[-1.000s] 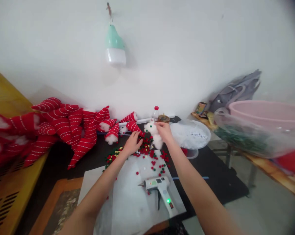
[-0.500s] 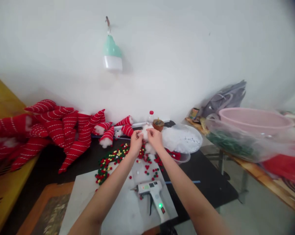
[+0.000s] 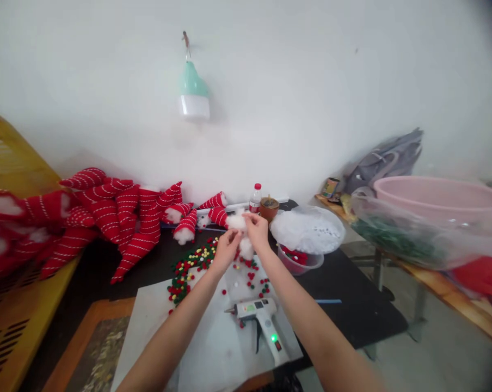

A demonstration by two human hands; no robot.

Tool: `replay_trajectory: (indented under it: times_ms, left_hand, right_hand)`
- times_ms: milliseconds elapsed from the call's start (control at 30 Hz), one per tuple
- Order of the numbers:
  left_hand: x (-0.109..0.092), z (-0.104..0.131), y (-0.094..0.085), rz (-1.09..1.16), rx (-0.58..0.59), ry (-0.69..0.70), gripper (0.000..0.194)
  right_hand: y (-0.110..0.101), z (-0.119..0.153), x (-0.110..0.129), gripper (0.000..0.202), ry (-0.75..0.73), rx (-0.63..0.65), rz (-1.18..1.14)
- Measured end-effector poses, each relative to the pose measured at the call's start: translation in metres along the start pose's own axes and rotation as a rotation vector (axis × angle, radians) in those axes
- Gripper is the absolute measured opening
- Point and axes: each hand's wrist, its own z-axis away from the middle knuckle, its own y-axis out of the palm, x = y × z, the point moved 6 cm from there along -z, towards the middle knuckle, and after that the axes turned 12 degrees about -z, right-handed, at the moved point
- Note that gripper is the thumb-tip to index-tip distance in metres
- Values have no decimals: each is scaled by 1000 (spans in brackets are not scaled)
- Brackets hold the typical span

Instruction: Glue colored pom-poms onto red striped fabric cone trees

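My left hand is closed in a pinch over the middle of the table, its fingertips at the edge of a white tuft of fibre stuffing. Just right of it and slightly higher, my right hand pinches the white fibre stuffing. Another white clump shows below and between the hands. Red, green and yellow pom-poms lie scattered below my left hand. A white glue gun with a lit green light rests on a white board, nozzle to the left.
Red striped stuffed cones pile up at left, partly on a yellow crate. A bottle and brown pot stand behind my hands. Right are a white-filled tray, a tub and a pink basin.
My left hand has dropped slightly below the right, and more white stuffing shows between and behind them. The whole view has shifted a little, so things appear further right.
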Motion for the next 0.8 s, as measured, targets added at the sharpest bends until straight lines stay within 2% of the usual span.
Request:
replay_trajectory:
  times_ms: [67,133,300,433,633,800]
  left_hand:
    - [0,-3,-1,-47,-6,34,29]
    - [6,-4,-10,-105,-25,43,27]
    - [30,0,-39,-275,-80,26,21]
    - [33,0,-52,-378,-128,53,22]
    - [24,-13,-50,-492,-124,126,24]
    - [33,-17,-43,-625,-74,144,18]
  right_hand:
    - [4,-1,0,31,-3,15,16]
    - [4,-9,0,31,-3,19,41]
    - [9,-45,3,29,-7,40,105]
    - [23,-66,9,31,-33,100,151]
    - [50,-85,27,30,-142,211,276]
    - [79,-113,34,24,-224,319,429]
